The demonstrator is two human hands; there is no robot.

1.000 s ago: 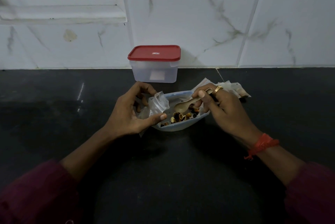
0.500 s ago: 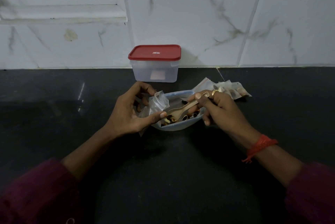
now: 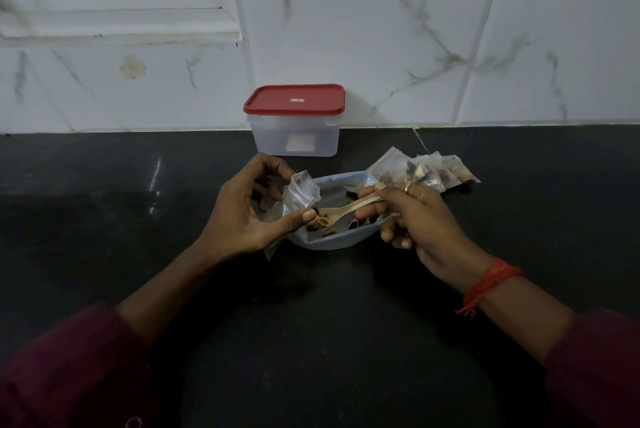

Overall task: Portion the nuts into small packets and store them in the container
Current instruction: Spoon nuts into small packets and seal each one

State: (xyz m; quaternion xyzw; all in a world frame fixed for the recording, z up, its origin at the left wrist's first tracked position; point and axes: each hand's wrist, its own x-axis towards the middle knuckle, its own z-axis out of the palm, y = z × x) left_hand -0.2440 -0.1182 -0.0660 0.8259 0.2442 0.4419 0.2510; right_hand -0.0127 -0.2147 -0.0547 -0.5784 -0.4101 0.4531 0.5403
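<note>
A clear packet (image 3: 299, 192) was pinched by the left hand (image 3: 242, 216) at nine o'clock of the bowl (image 3: 332, 243), while a spoon (image 3: 349, 208) was gripped by the right hand (image 3: 426, 220) at three o'clock.

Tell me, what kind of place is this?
Probably a home kitchen: a dark stone counter, marble-patterned wall tiles behind it, and a red-lidded food container standing against the wall.

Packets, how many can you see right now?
4 packets: one open packet pinched by the left hand at the bowl; three filled packets overlapping on the counter behind the bowl's right end: left, middle, right. Overlap may hide more.
</note>
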